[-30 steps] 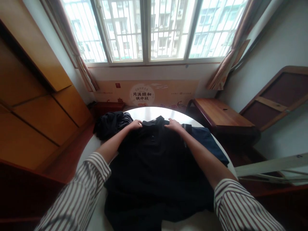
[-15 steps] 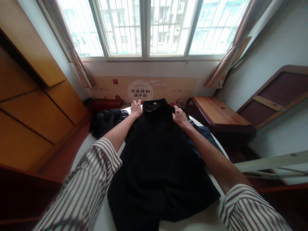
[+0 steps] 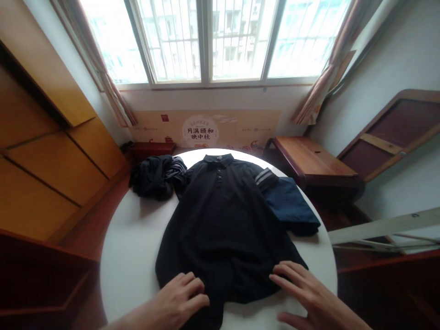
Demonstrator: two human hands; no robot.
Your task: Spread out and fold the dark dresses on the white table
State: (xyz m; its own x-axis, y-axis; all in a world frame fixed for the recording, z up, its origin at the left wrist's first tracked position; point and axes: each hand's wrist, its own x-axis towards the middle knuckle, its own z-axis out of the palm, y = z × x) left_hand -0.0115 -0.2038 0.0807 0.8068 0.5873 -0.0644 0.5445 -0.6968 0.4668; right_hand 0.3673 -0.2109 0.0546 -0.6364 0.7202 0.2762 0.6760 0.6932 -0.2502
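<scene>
A black polo shirt [image 3: 220, 220] lies spread face up on the round white table [image 3: 127, 247], its collar at the far edge and its hem towards me. Grey stripes band the sleeve on the right. Over the hem's left part is my left hand [image 3: 182, 293], fingers loosely curved and apart, gripping no cloth that I can see. My right hand [image 3: 299, 288] is at the hem's right corner, its fingers spread and the thumb apart. Whether the fingertips touch the cloth is hard to tell.
A rumpled dark garment [image 3: 151, 176] sits at the table's far left. Folded navy cloth [image 3: 290, 206] lies on the right, partly under the striped sleeve. Beyond the table stand a wooden side table [image 3: 316, 158] and, on the left, a yellow wooden cabinet [image 3: 44, 183].
Both hands have let go of the shirt near its collar and come back towards me to the hem. The shirt's shoulders and collar now lie flat on the table.
</scene>
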